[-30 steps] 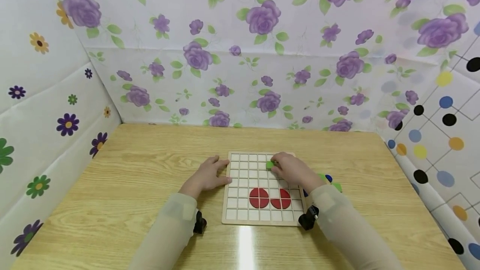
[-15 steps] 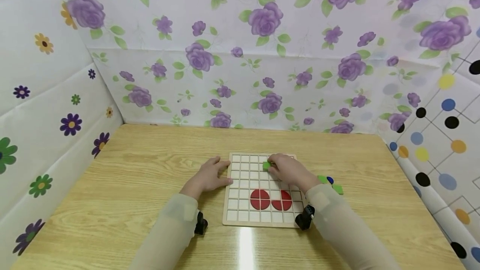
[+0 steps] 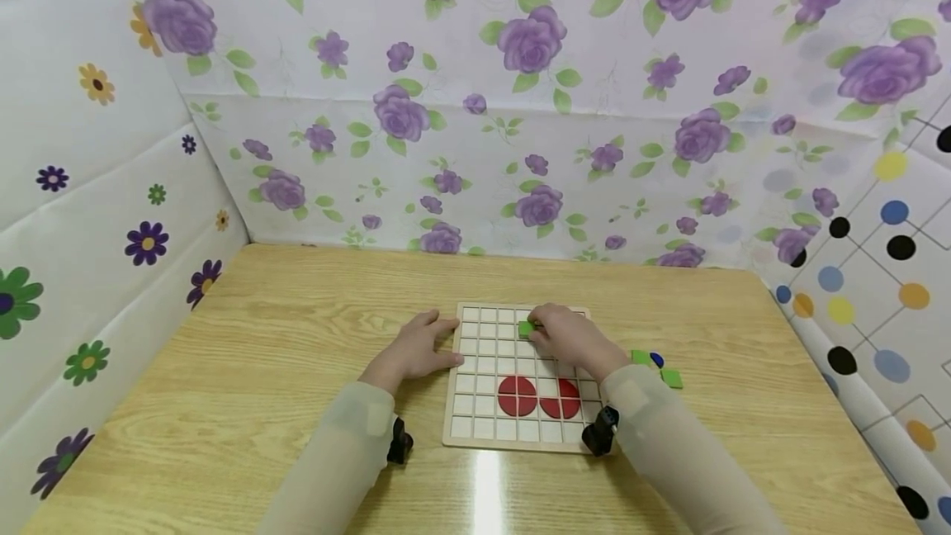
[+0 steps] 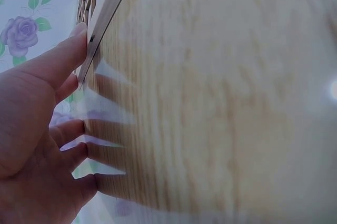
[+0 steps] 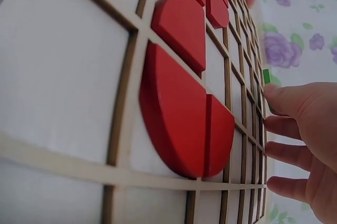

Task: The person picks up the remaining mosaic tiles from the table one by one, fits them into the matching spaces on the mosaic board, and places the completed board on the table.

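Note:
A pale wooden board (image 3: pixel 468 364) divided into small square cells lies on the table. My left hand (image 3: pixel 416 349) touches its left edge with thumb and fingers spread; the left wrist view shows the thumb (image 4: pixel 63 56) against the board's side. Over the far part of the board my right hand (image 3: pixel 574 339) pinches a green square tile (image 3: pixel 525 329), also visible at the thumb tip in the right wrist view. Red quarter-round pieces form a full circle (image 3: pixel 516 396) on the near cells. Beside it, more red pieces (image 3: pixel 570 400) make a circle with its upper-left quarter open.
Right of the board, green tiles (image 3: pixel 672 378) and a blue piece (image 3: pixel 657 359) lie loose on the wooden table (image 3: pixel 334 295). Patterned cloth walls (image 3: pixel 446 106) stand behind and at both sides. Each wrist carries a small black camera (image 3: pixel 399 441).
My right hand has slid the green tile a little to the left across the far cells. The left hand stays at the board's edge. The head view has shifted slightly.

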A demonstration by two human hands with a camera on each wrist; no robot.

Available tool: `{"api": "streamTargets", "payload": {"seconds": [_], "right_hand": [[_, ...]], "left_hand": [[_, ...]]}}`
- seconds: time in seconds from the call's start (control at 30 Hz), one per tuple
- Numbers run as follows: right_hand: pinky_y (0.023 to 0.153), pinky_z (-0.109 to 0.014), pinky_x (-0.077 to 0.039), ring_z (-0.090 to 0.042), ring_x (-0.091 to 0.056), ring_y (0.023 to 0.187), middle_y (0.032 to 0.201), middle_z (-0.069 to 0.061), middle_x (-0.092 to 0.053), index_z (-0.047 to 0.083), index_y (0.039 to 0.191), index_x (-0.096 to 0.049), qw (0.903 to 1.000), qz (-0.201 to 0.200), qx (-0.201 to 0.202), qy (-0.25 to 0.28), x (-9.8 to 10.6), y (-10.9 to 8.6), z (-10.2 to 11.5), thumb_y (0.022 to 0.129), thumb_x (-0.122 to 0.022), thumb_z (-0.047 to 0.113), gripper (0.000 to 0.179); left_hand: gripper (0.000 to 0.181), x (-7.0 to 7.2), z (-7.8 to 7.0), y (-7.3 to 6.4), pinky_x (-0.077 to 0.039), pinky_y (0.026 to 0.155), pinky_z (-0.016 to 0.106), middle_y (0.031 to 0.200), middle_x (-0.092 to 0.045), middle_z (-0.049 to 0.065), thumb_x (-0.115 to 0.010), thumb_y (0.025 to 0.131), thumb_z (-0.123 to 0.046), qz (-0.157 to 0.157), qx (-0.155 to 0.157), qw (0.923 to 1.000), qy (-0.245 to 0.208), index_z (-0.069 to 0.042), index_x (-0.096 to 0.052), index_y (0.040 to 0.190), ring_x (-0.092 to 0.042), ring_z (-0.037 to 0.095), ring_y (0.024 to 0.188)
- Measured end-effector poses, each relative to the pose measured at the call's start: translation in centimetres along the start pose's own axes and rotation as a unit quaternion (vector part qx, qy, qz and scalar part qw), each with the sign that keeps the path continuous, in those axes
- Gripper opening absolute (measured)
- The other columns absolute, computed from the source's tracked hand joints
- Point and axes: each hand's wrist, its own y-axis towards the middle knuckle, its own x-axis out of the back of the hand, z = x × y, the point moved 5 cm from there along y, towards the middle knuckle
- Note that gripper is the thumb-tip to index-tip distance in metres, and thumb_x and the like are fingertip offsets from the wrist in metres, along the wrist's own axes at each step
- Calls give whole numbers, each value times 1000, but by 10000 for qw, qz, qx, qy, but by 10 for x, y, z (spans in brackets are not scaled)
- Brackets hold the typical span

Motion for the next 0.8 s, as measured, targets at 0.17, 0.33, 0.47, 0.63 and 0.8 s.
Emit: {"api": "streamTargets", "payload": {"seconds": [0.17, 0.33, 0.47, 0.63, 0.8], "right_hand": [[87, -39, -52, -21, -62, 102, 114, -5, -64, 11, 119, -62, 9998, -29, -18, -187, -1, 2, 1, 95, -59, 25, 28], [86, -41, -52, -24, -60, 104, 116, -8, -62, 8, 120, -62, 9991, -49, 28, -409, -2, 2, 2, 94, -60, 27, 32], [86, -41, -52, -25, -59, 106, 117, -9, -61, 8, 120, -61, 9988, -58, 24, -487, -3, 2, 3, 94, -60, 28, 33], [85, -41, -52, -25, -60, 104, 116, -8, -62, 8, 119, -62, 9984, -102, 51, -553, -3, 2, 4, 93, -60, 28, 33], [86, -42, -52, -25, -59, 106, 117, -8, -61, 9, 120, -62, 9984, -84, 33, -561, -3, 3, 4, 93, -61, 29, 34]], "left_hand": [[68, -1, 0, 1, -22, 114, 57, 157, -17, 16, -66, 87, -43, -4, -1, 10000, -15, -22, -40, 145, -15, 37, 145], [67, 0, -2, -1, -22, 113, 57, 157, -18, 16, -66, 87, -42, -11, -15, 10000, -44, -21, -40, 145, -15, 38, 145], [67, 1, -2, -1, -23, 113, 58, 157, -18, 16, -66, 87, -41, -5, -34, 10000, -60, -21, -41, 145, -16, 38, 144], [67, 1, -2, -1, -23, 112, 59, 157, -18, 16, -66, 87, -41, 28, -14, 10000, -83, -21, -40, 145, -16, 39, 144], [67, 1, -1, -2, -23, 112, 60, 157, -17, 15, -66, 87, -41, 53, 18, 9999, -100, -21, -40, 145, -15, 39, 144]]}}
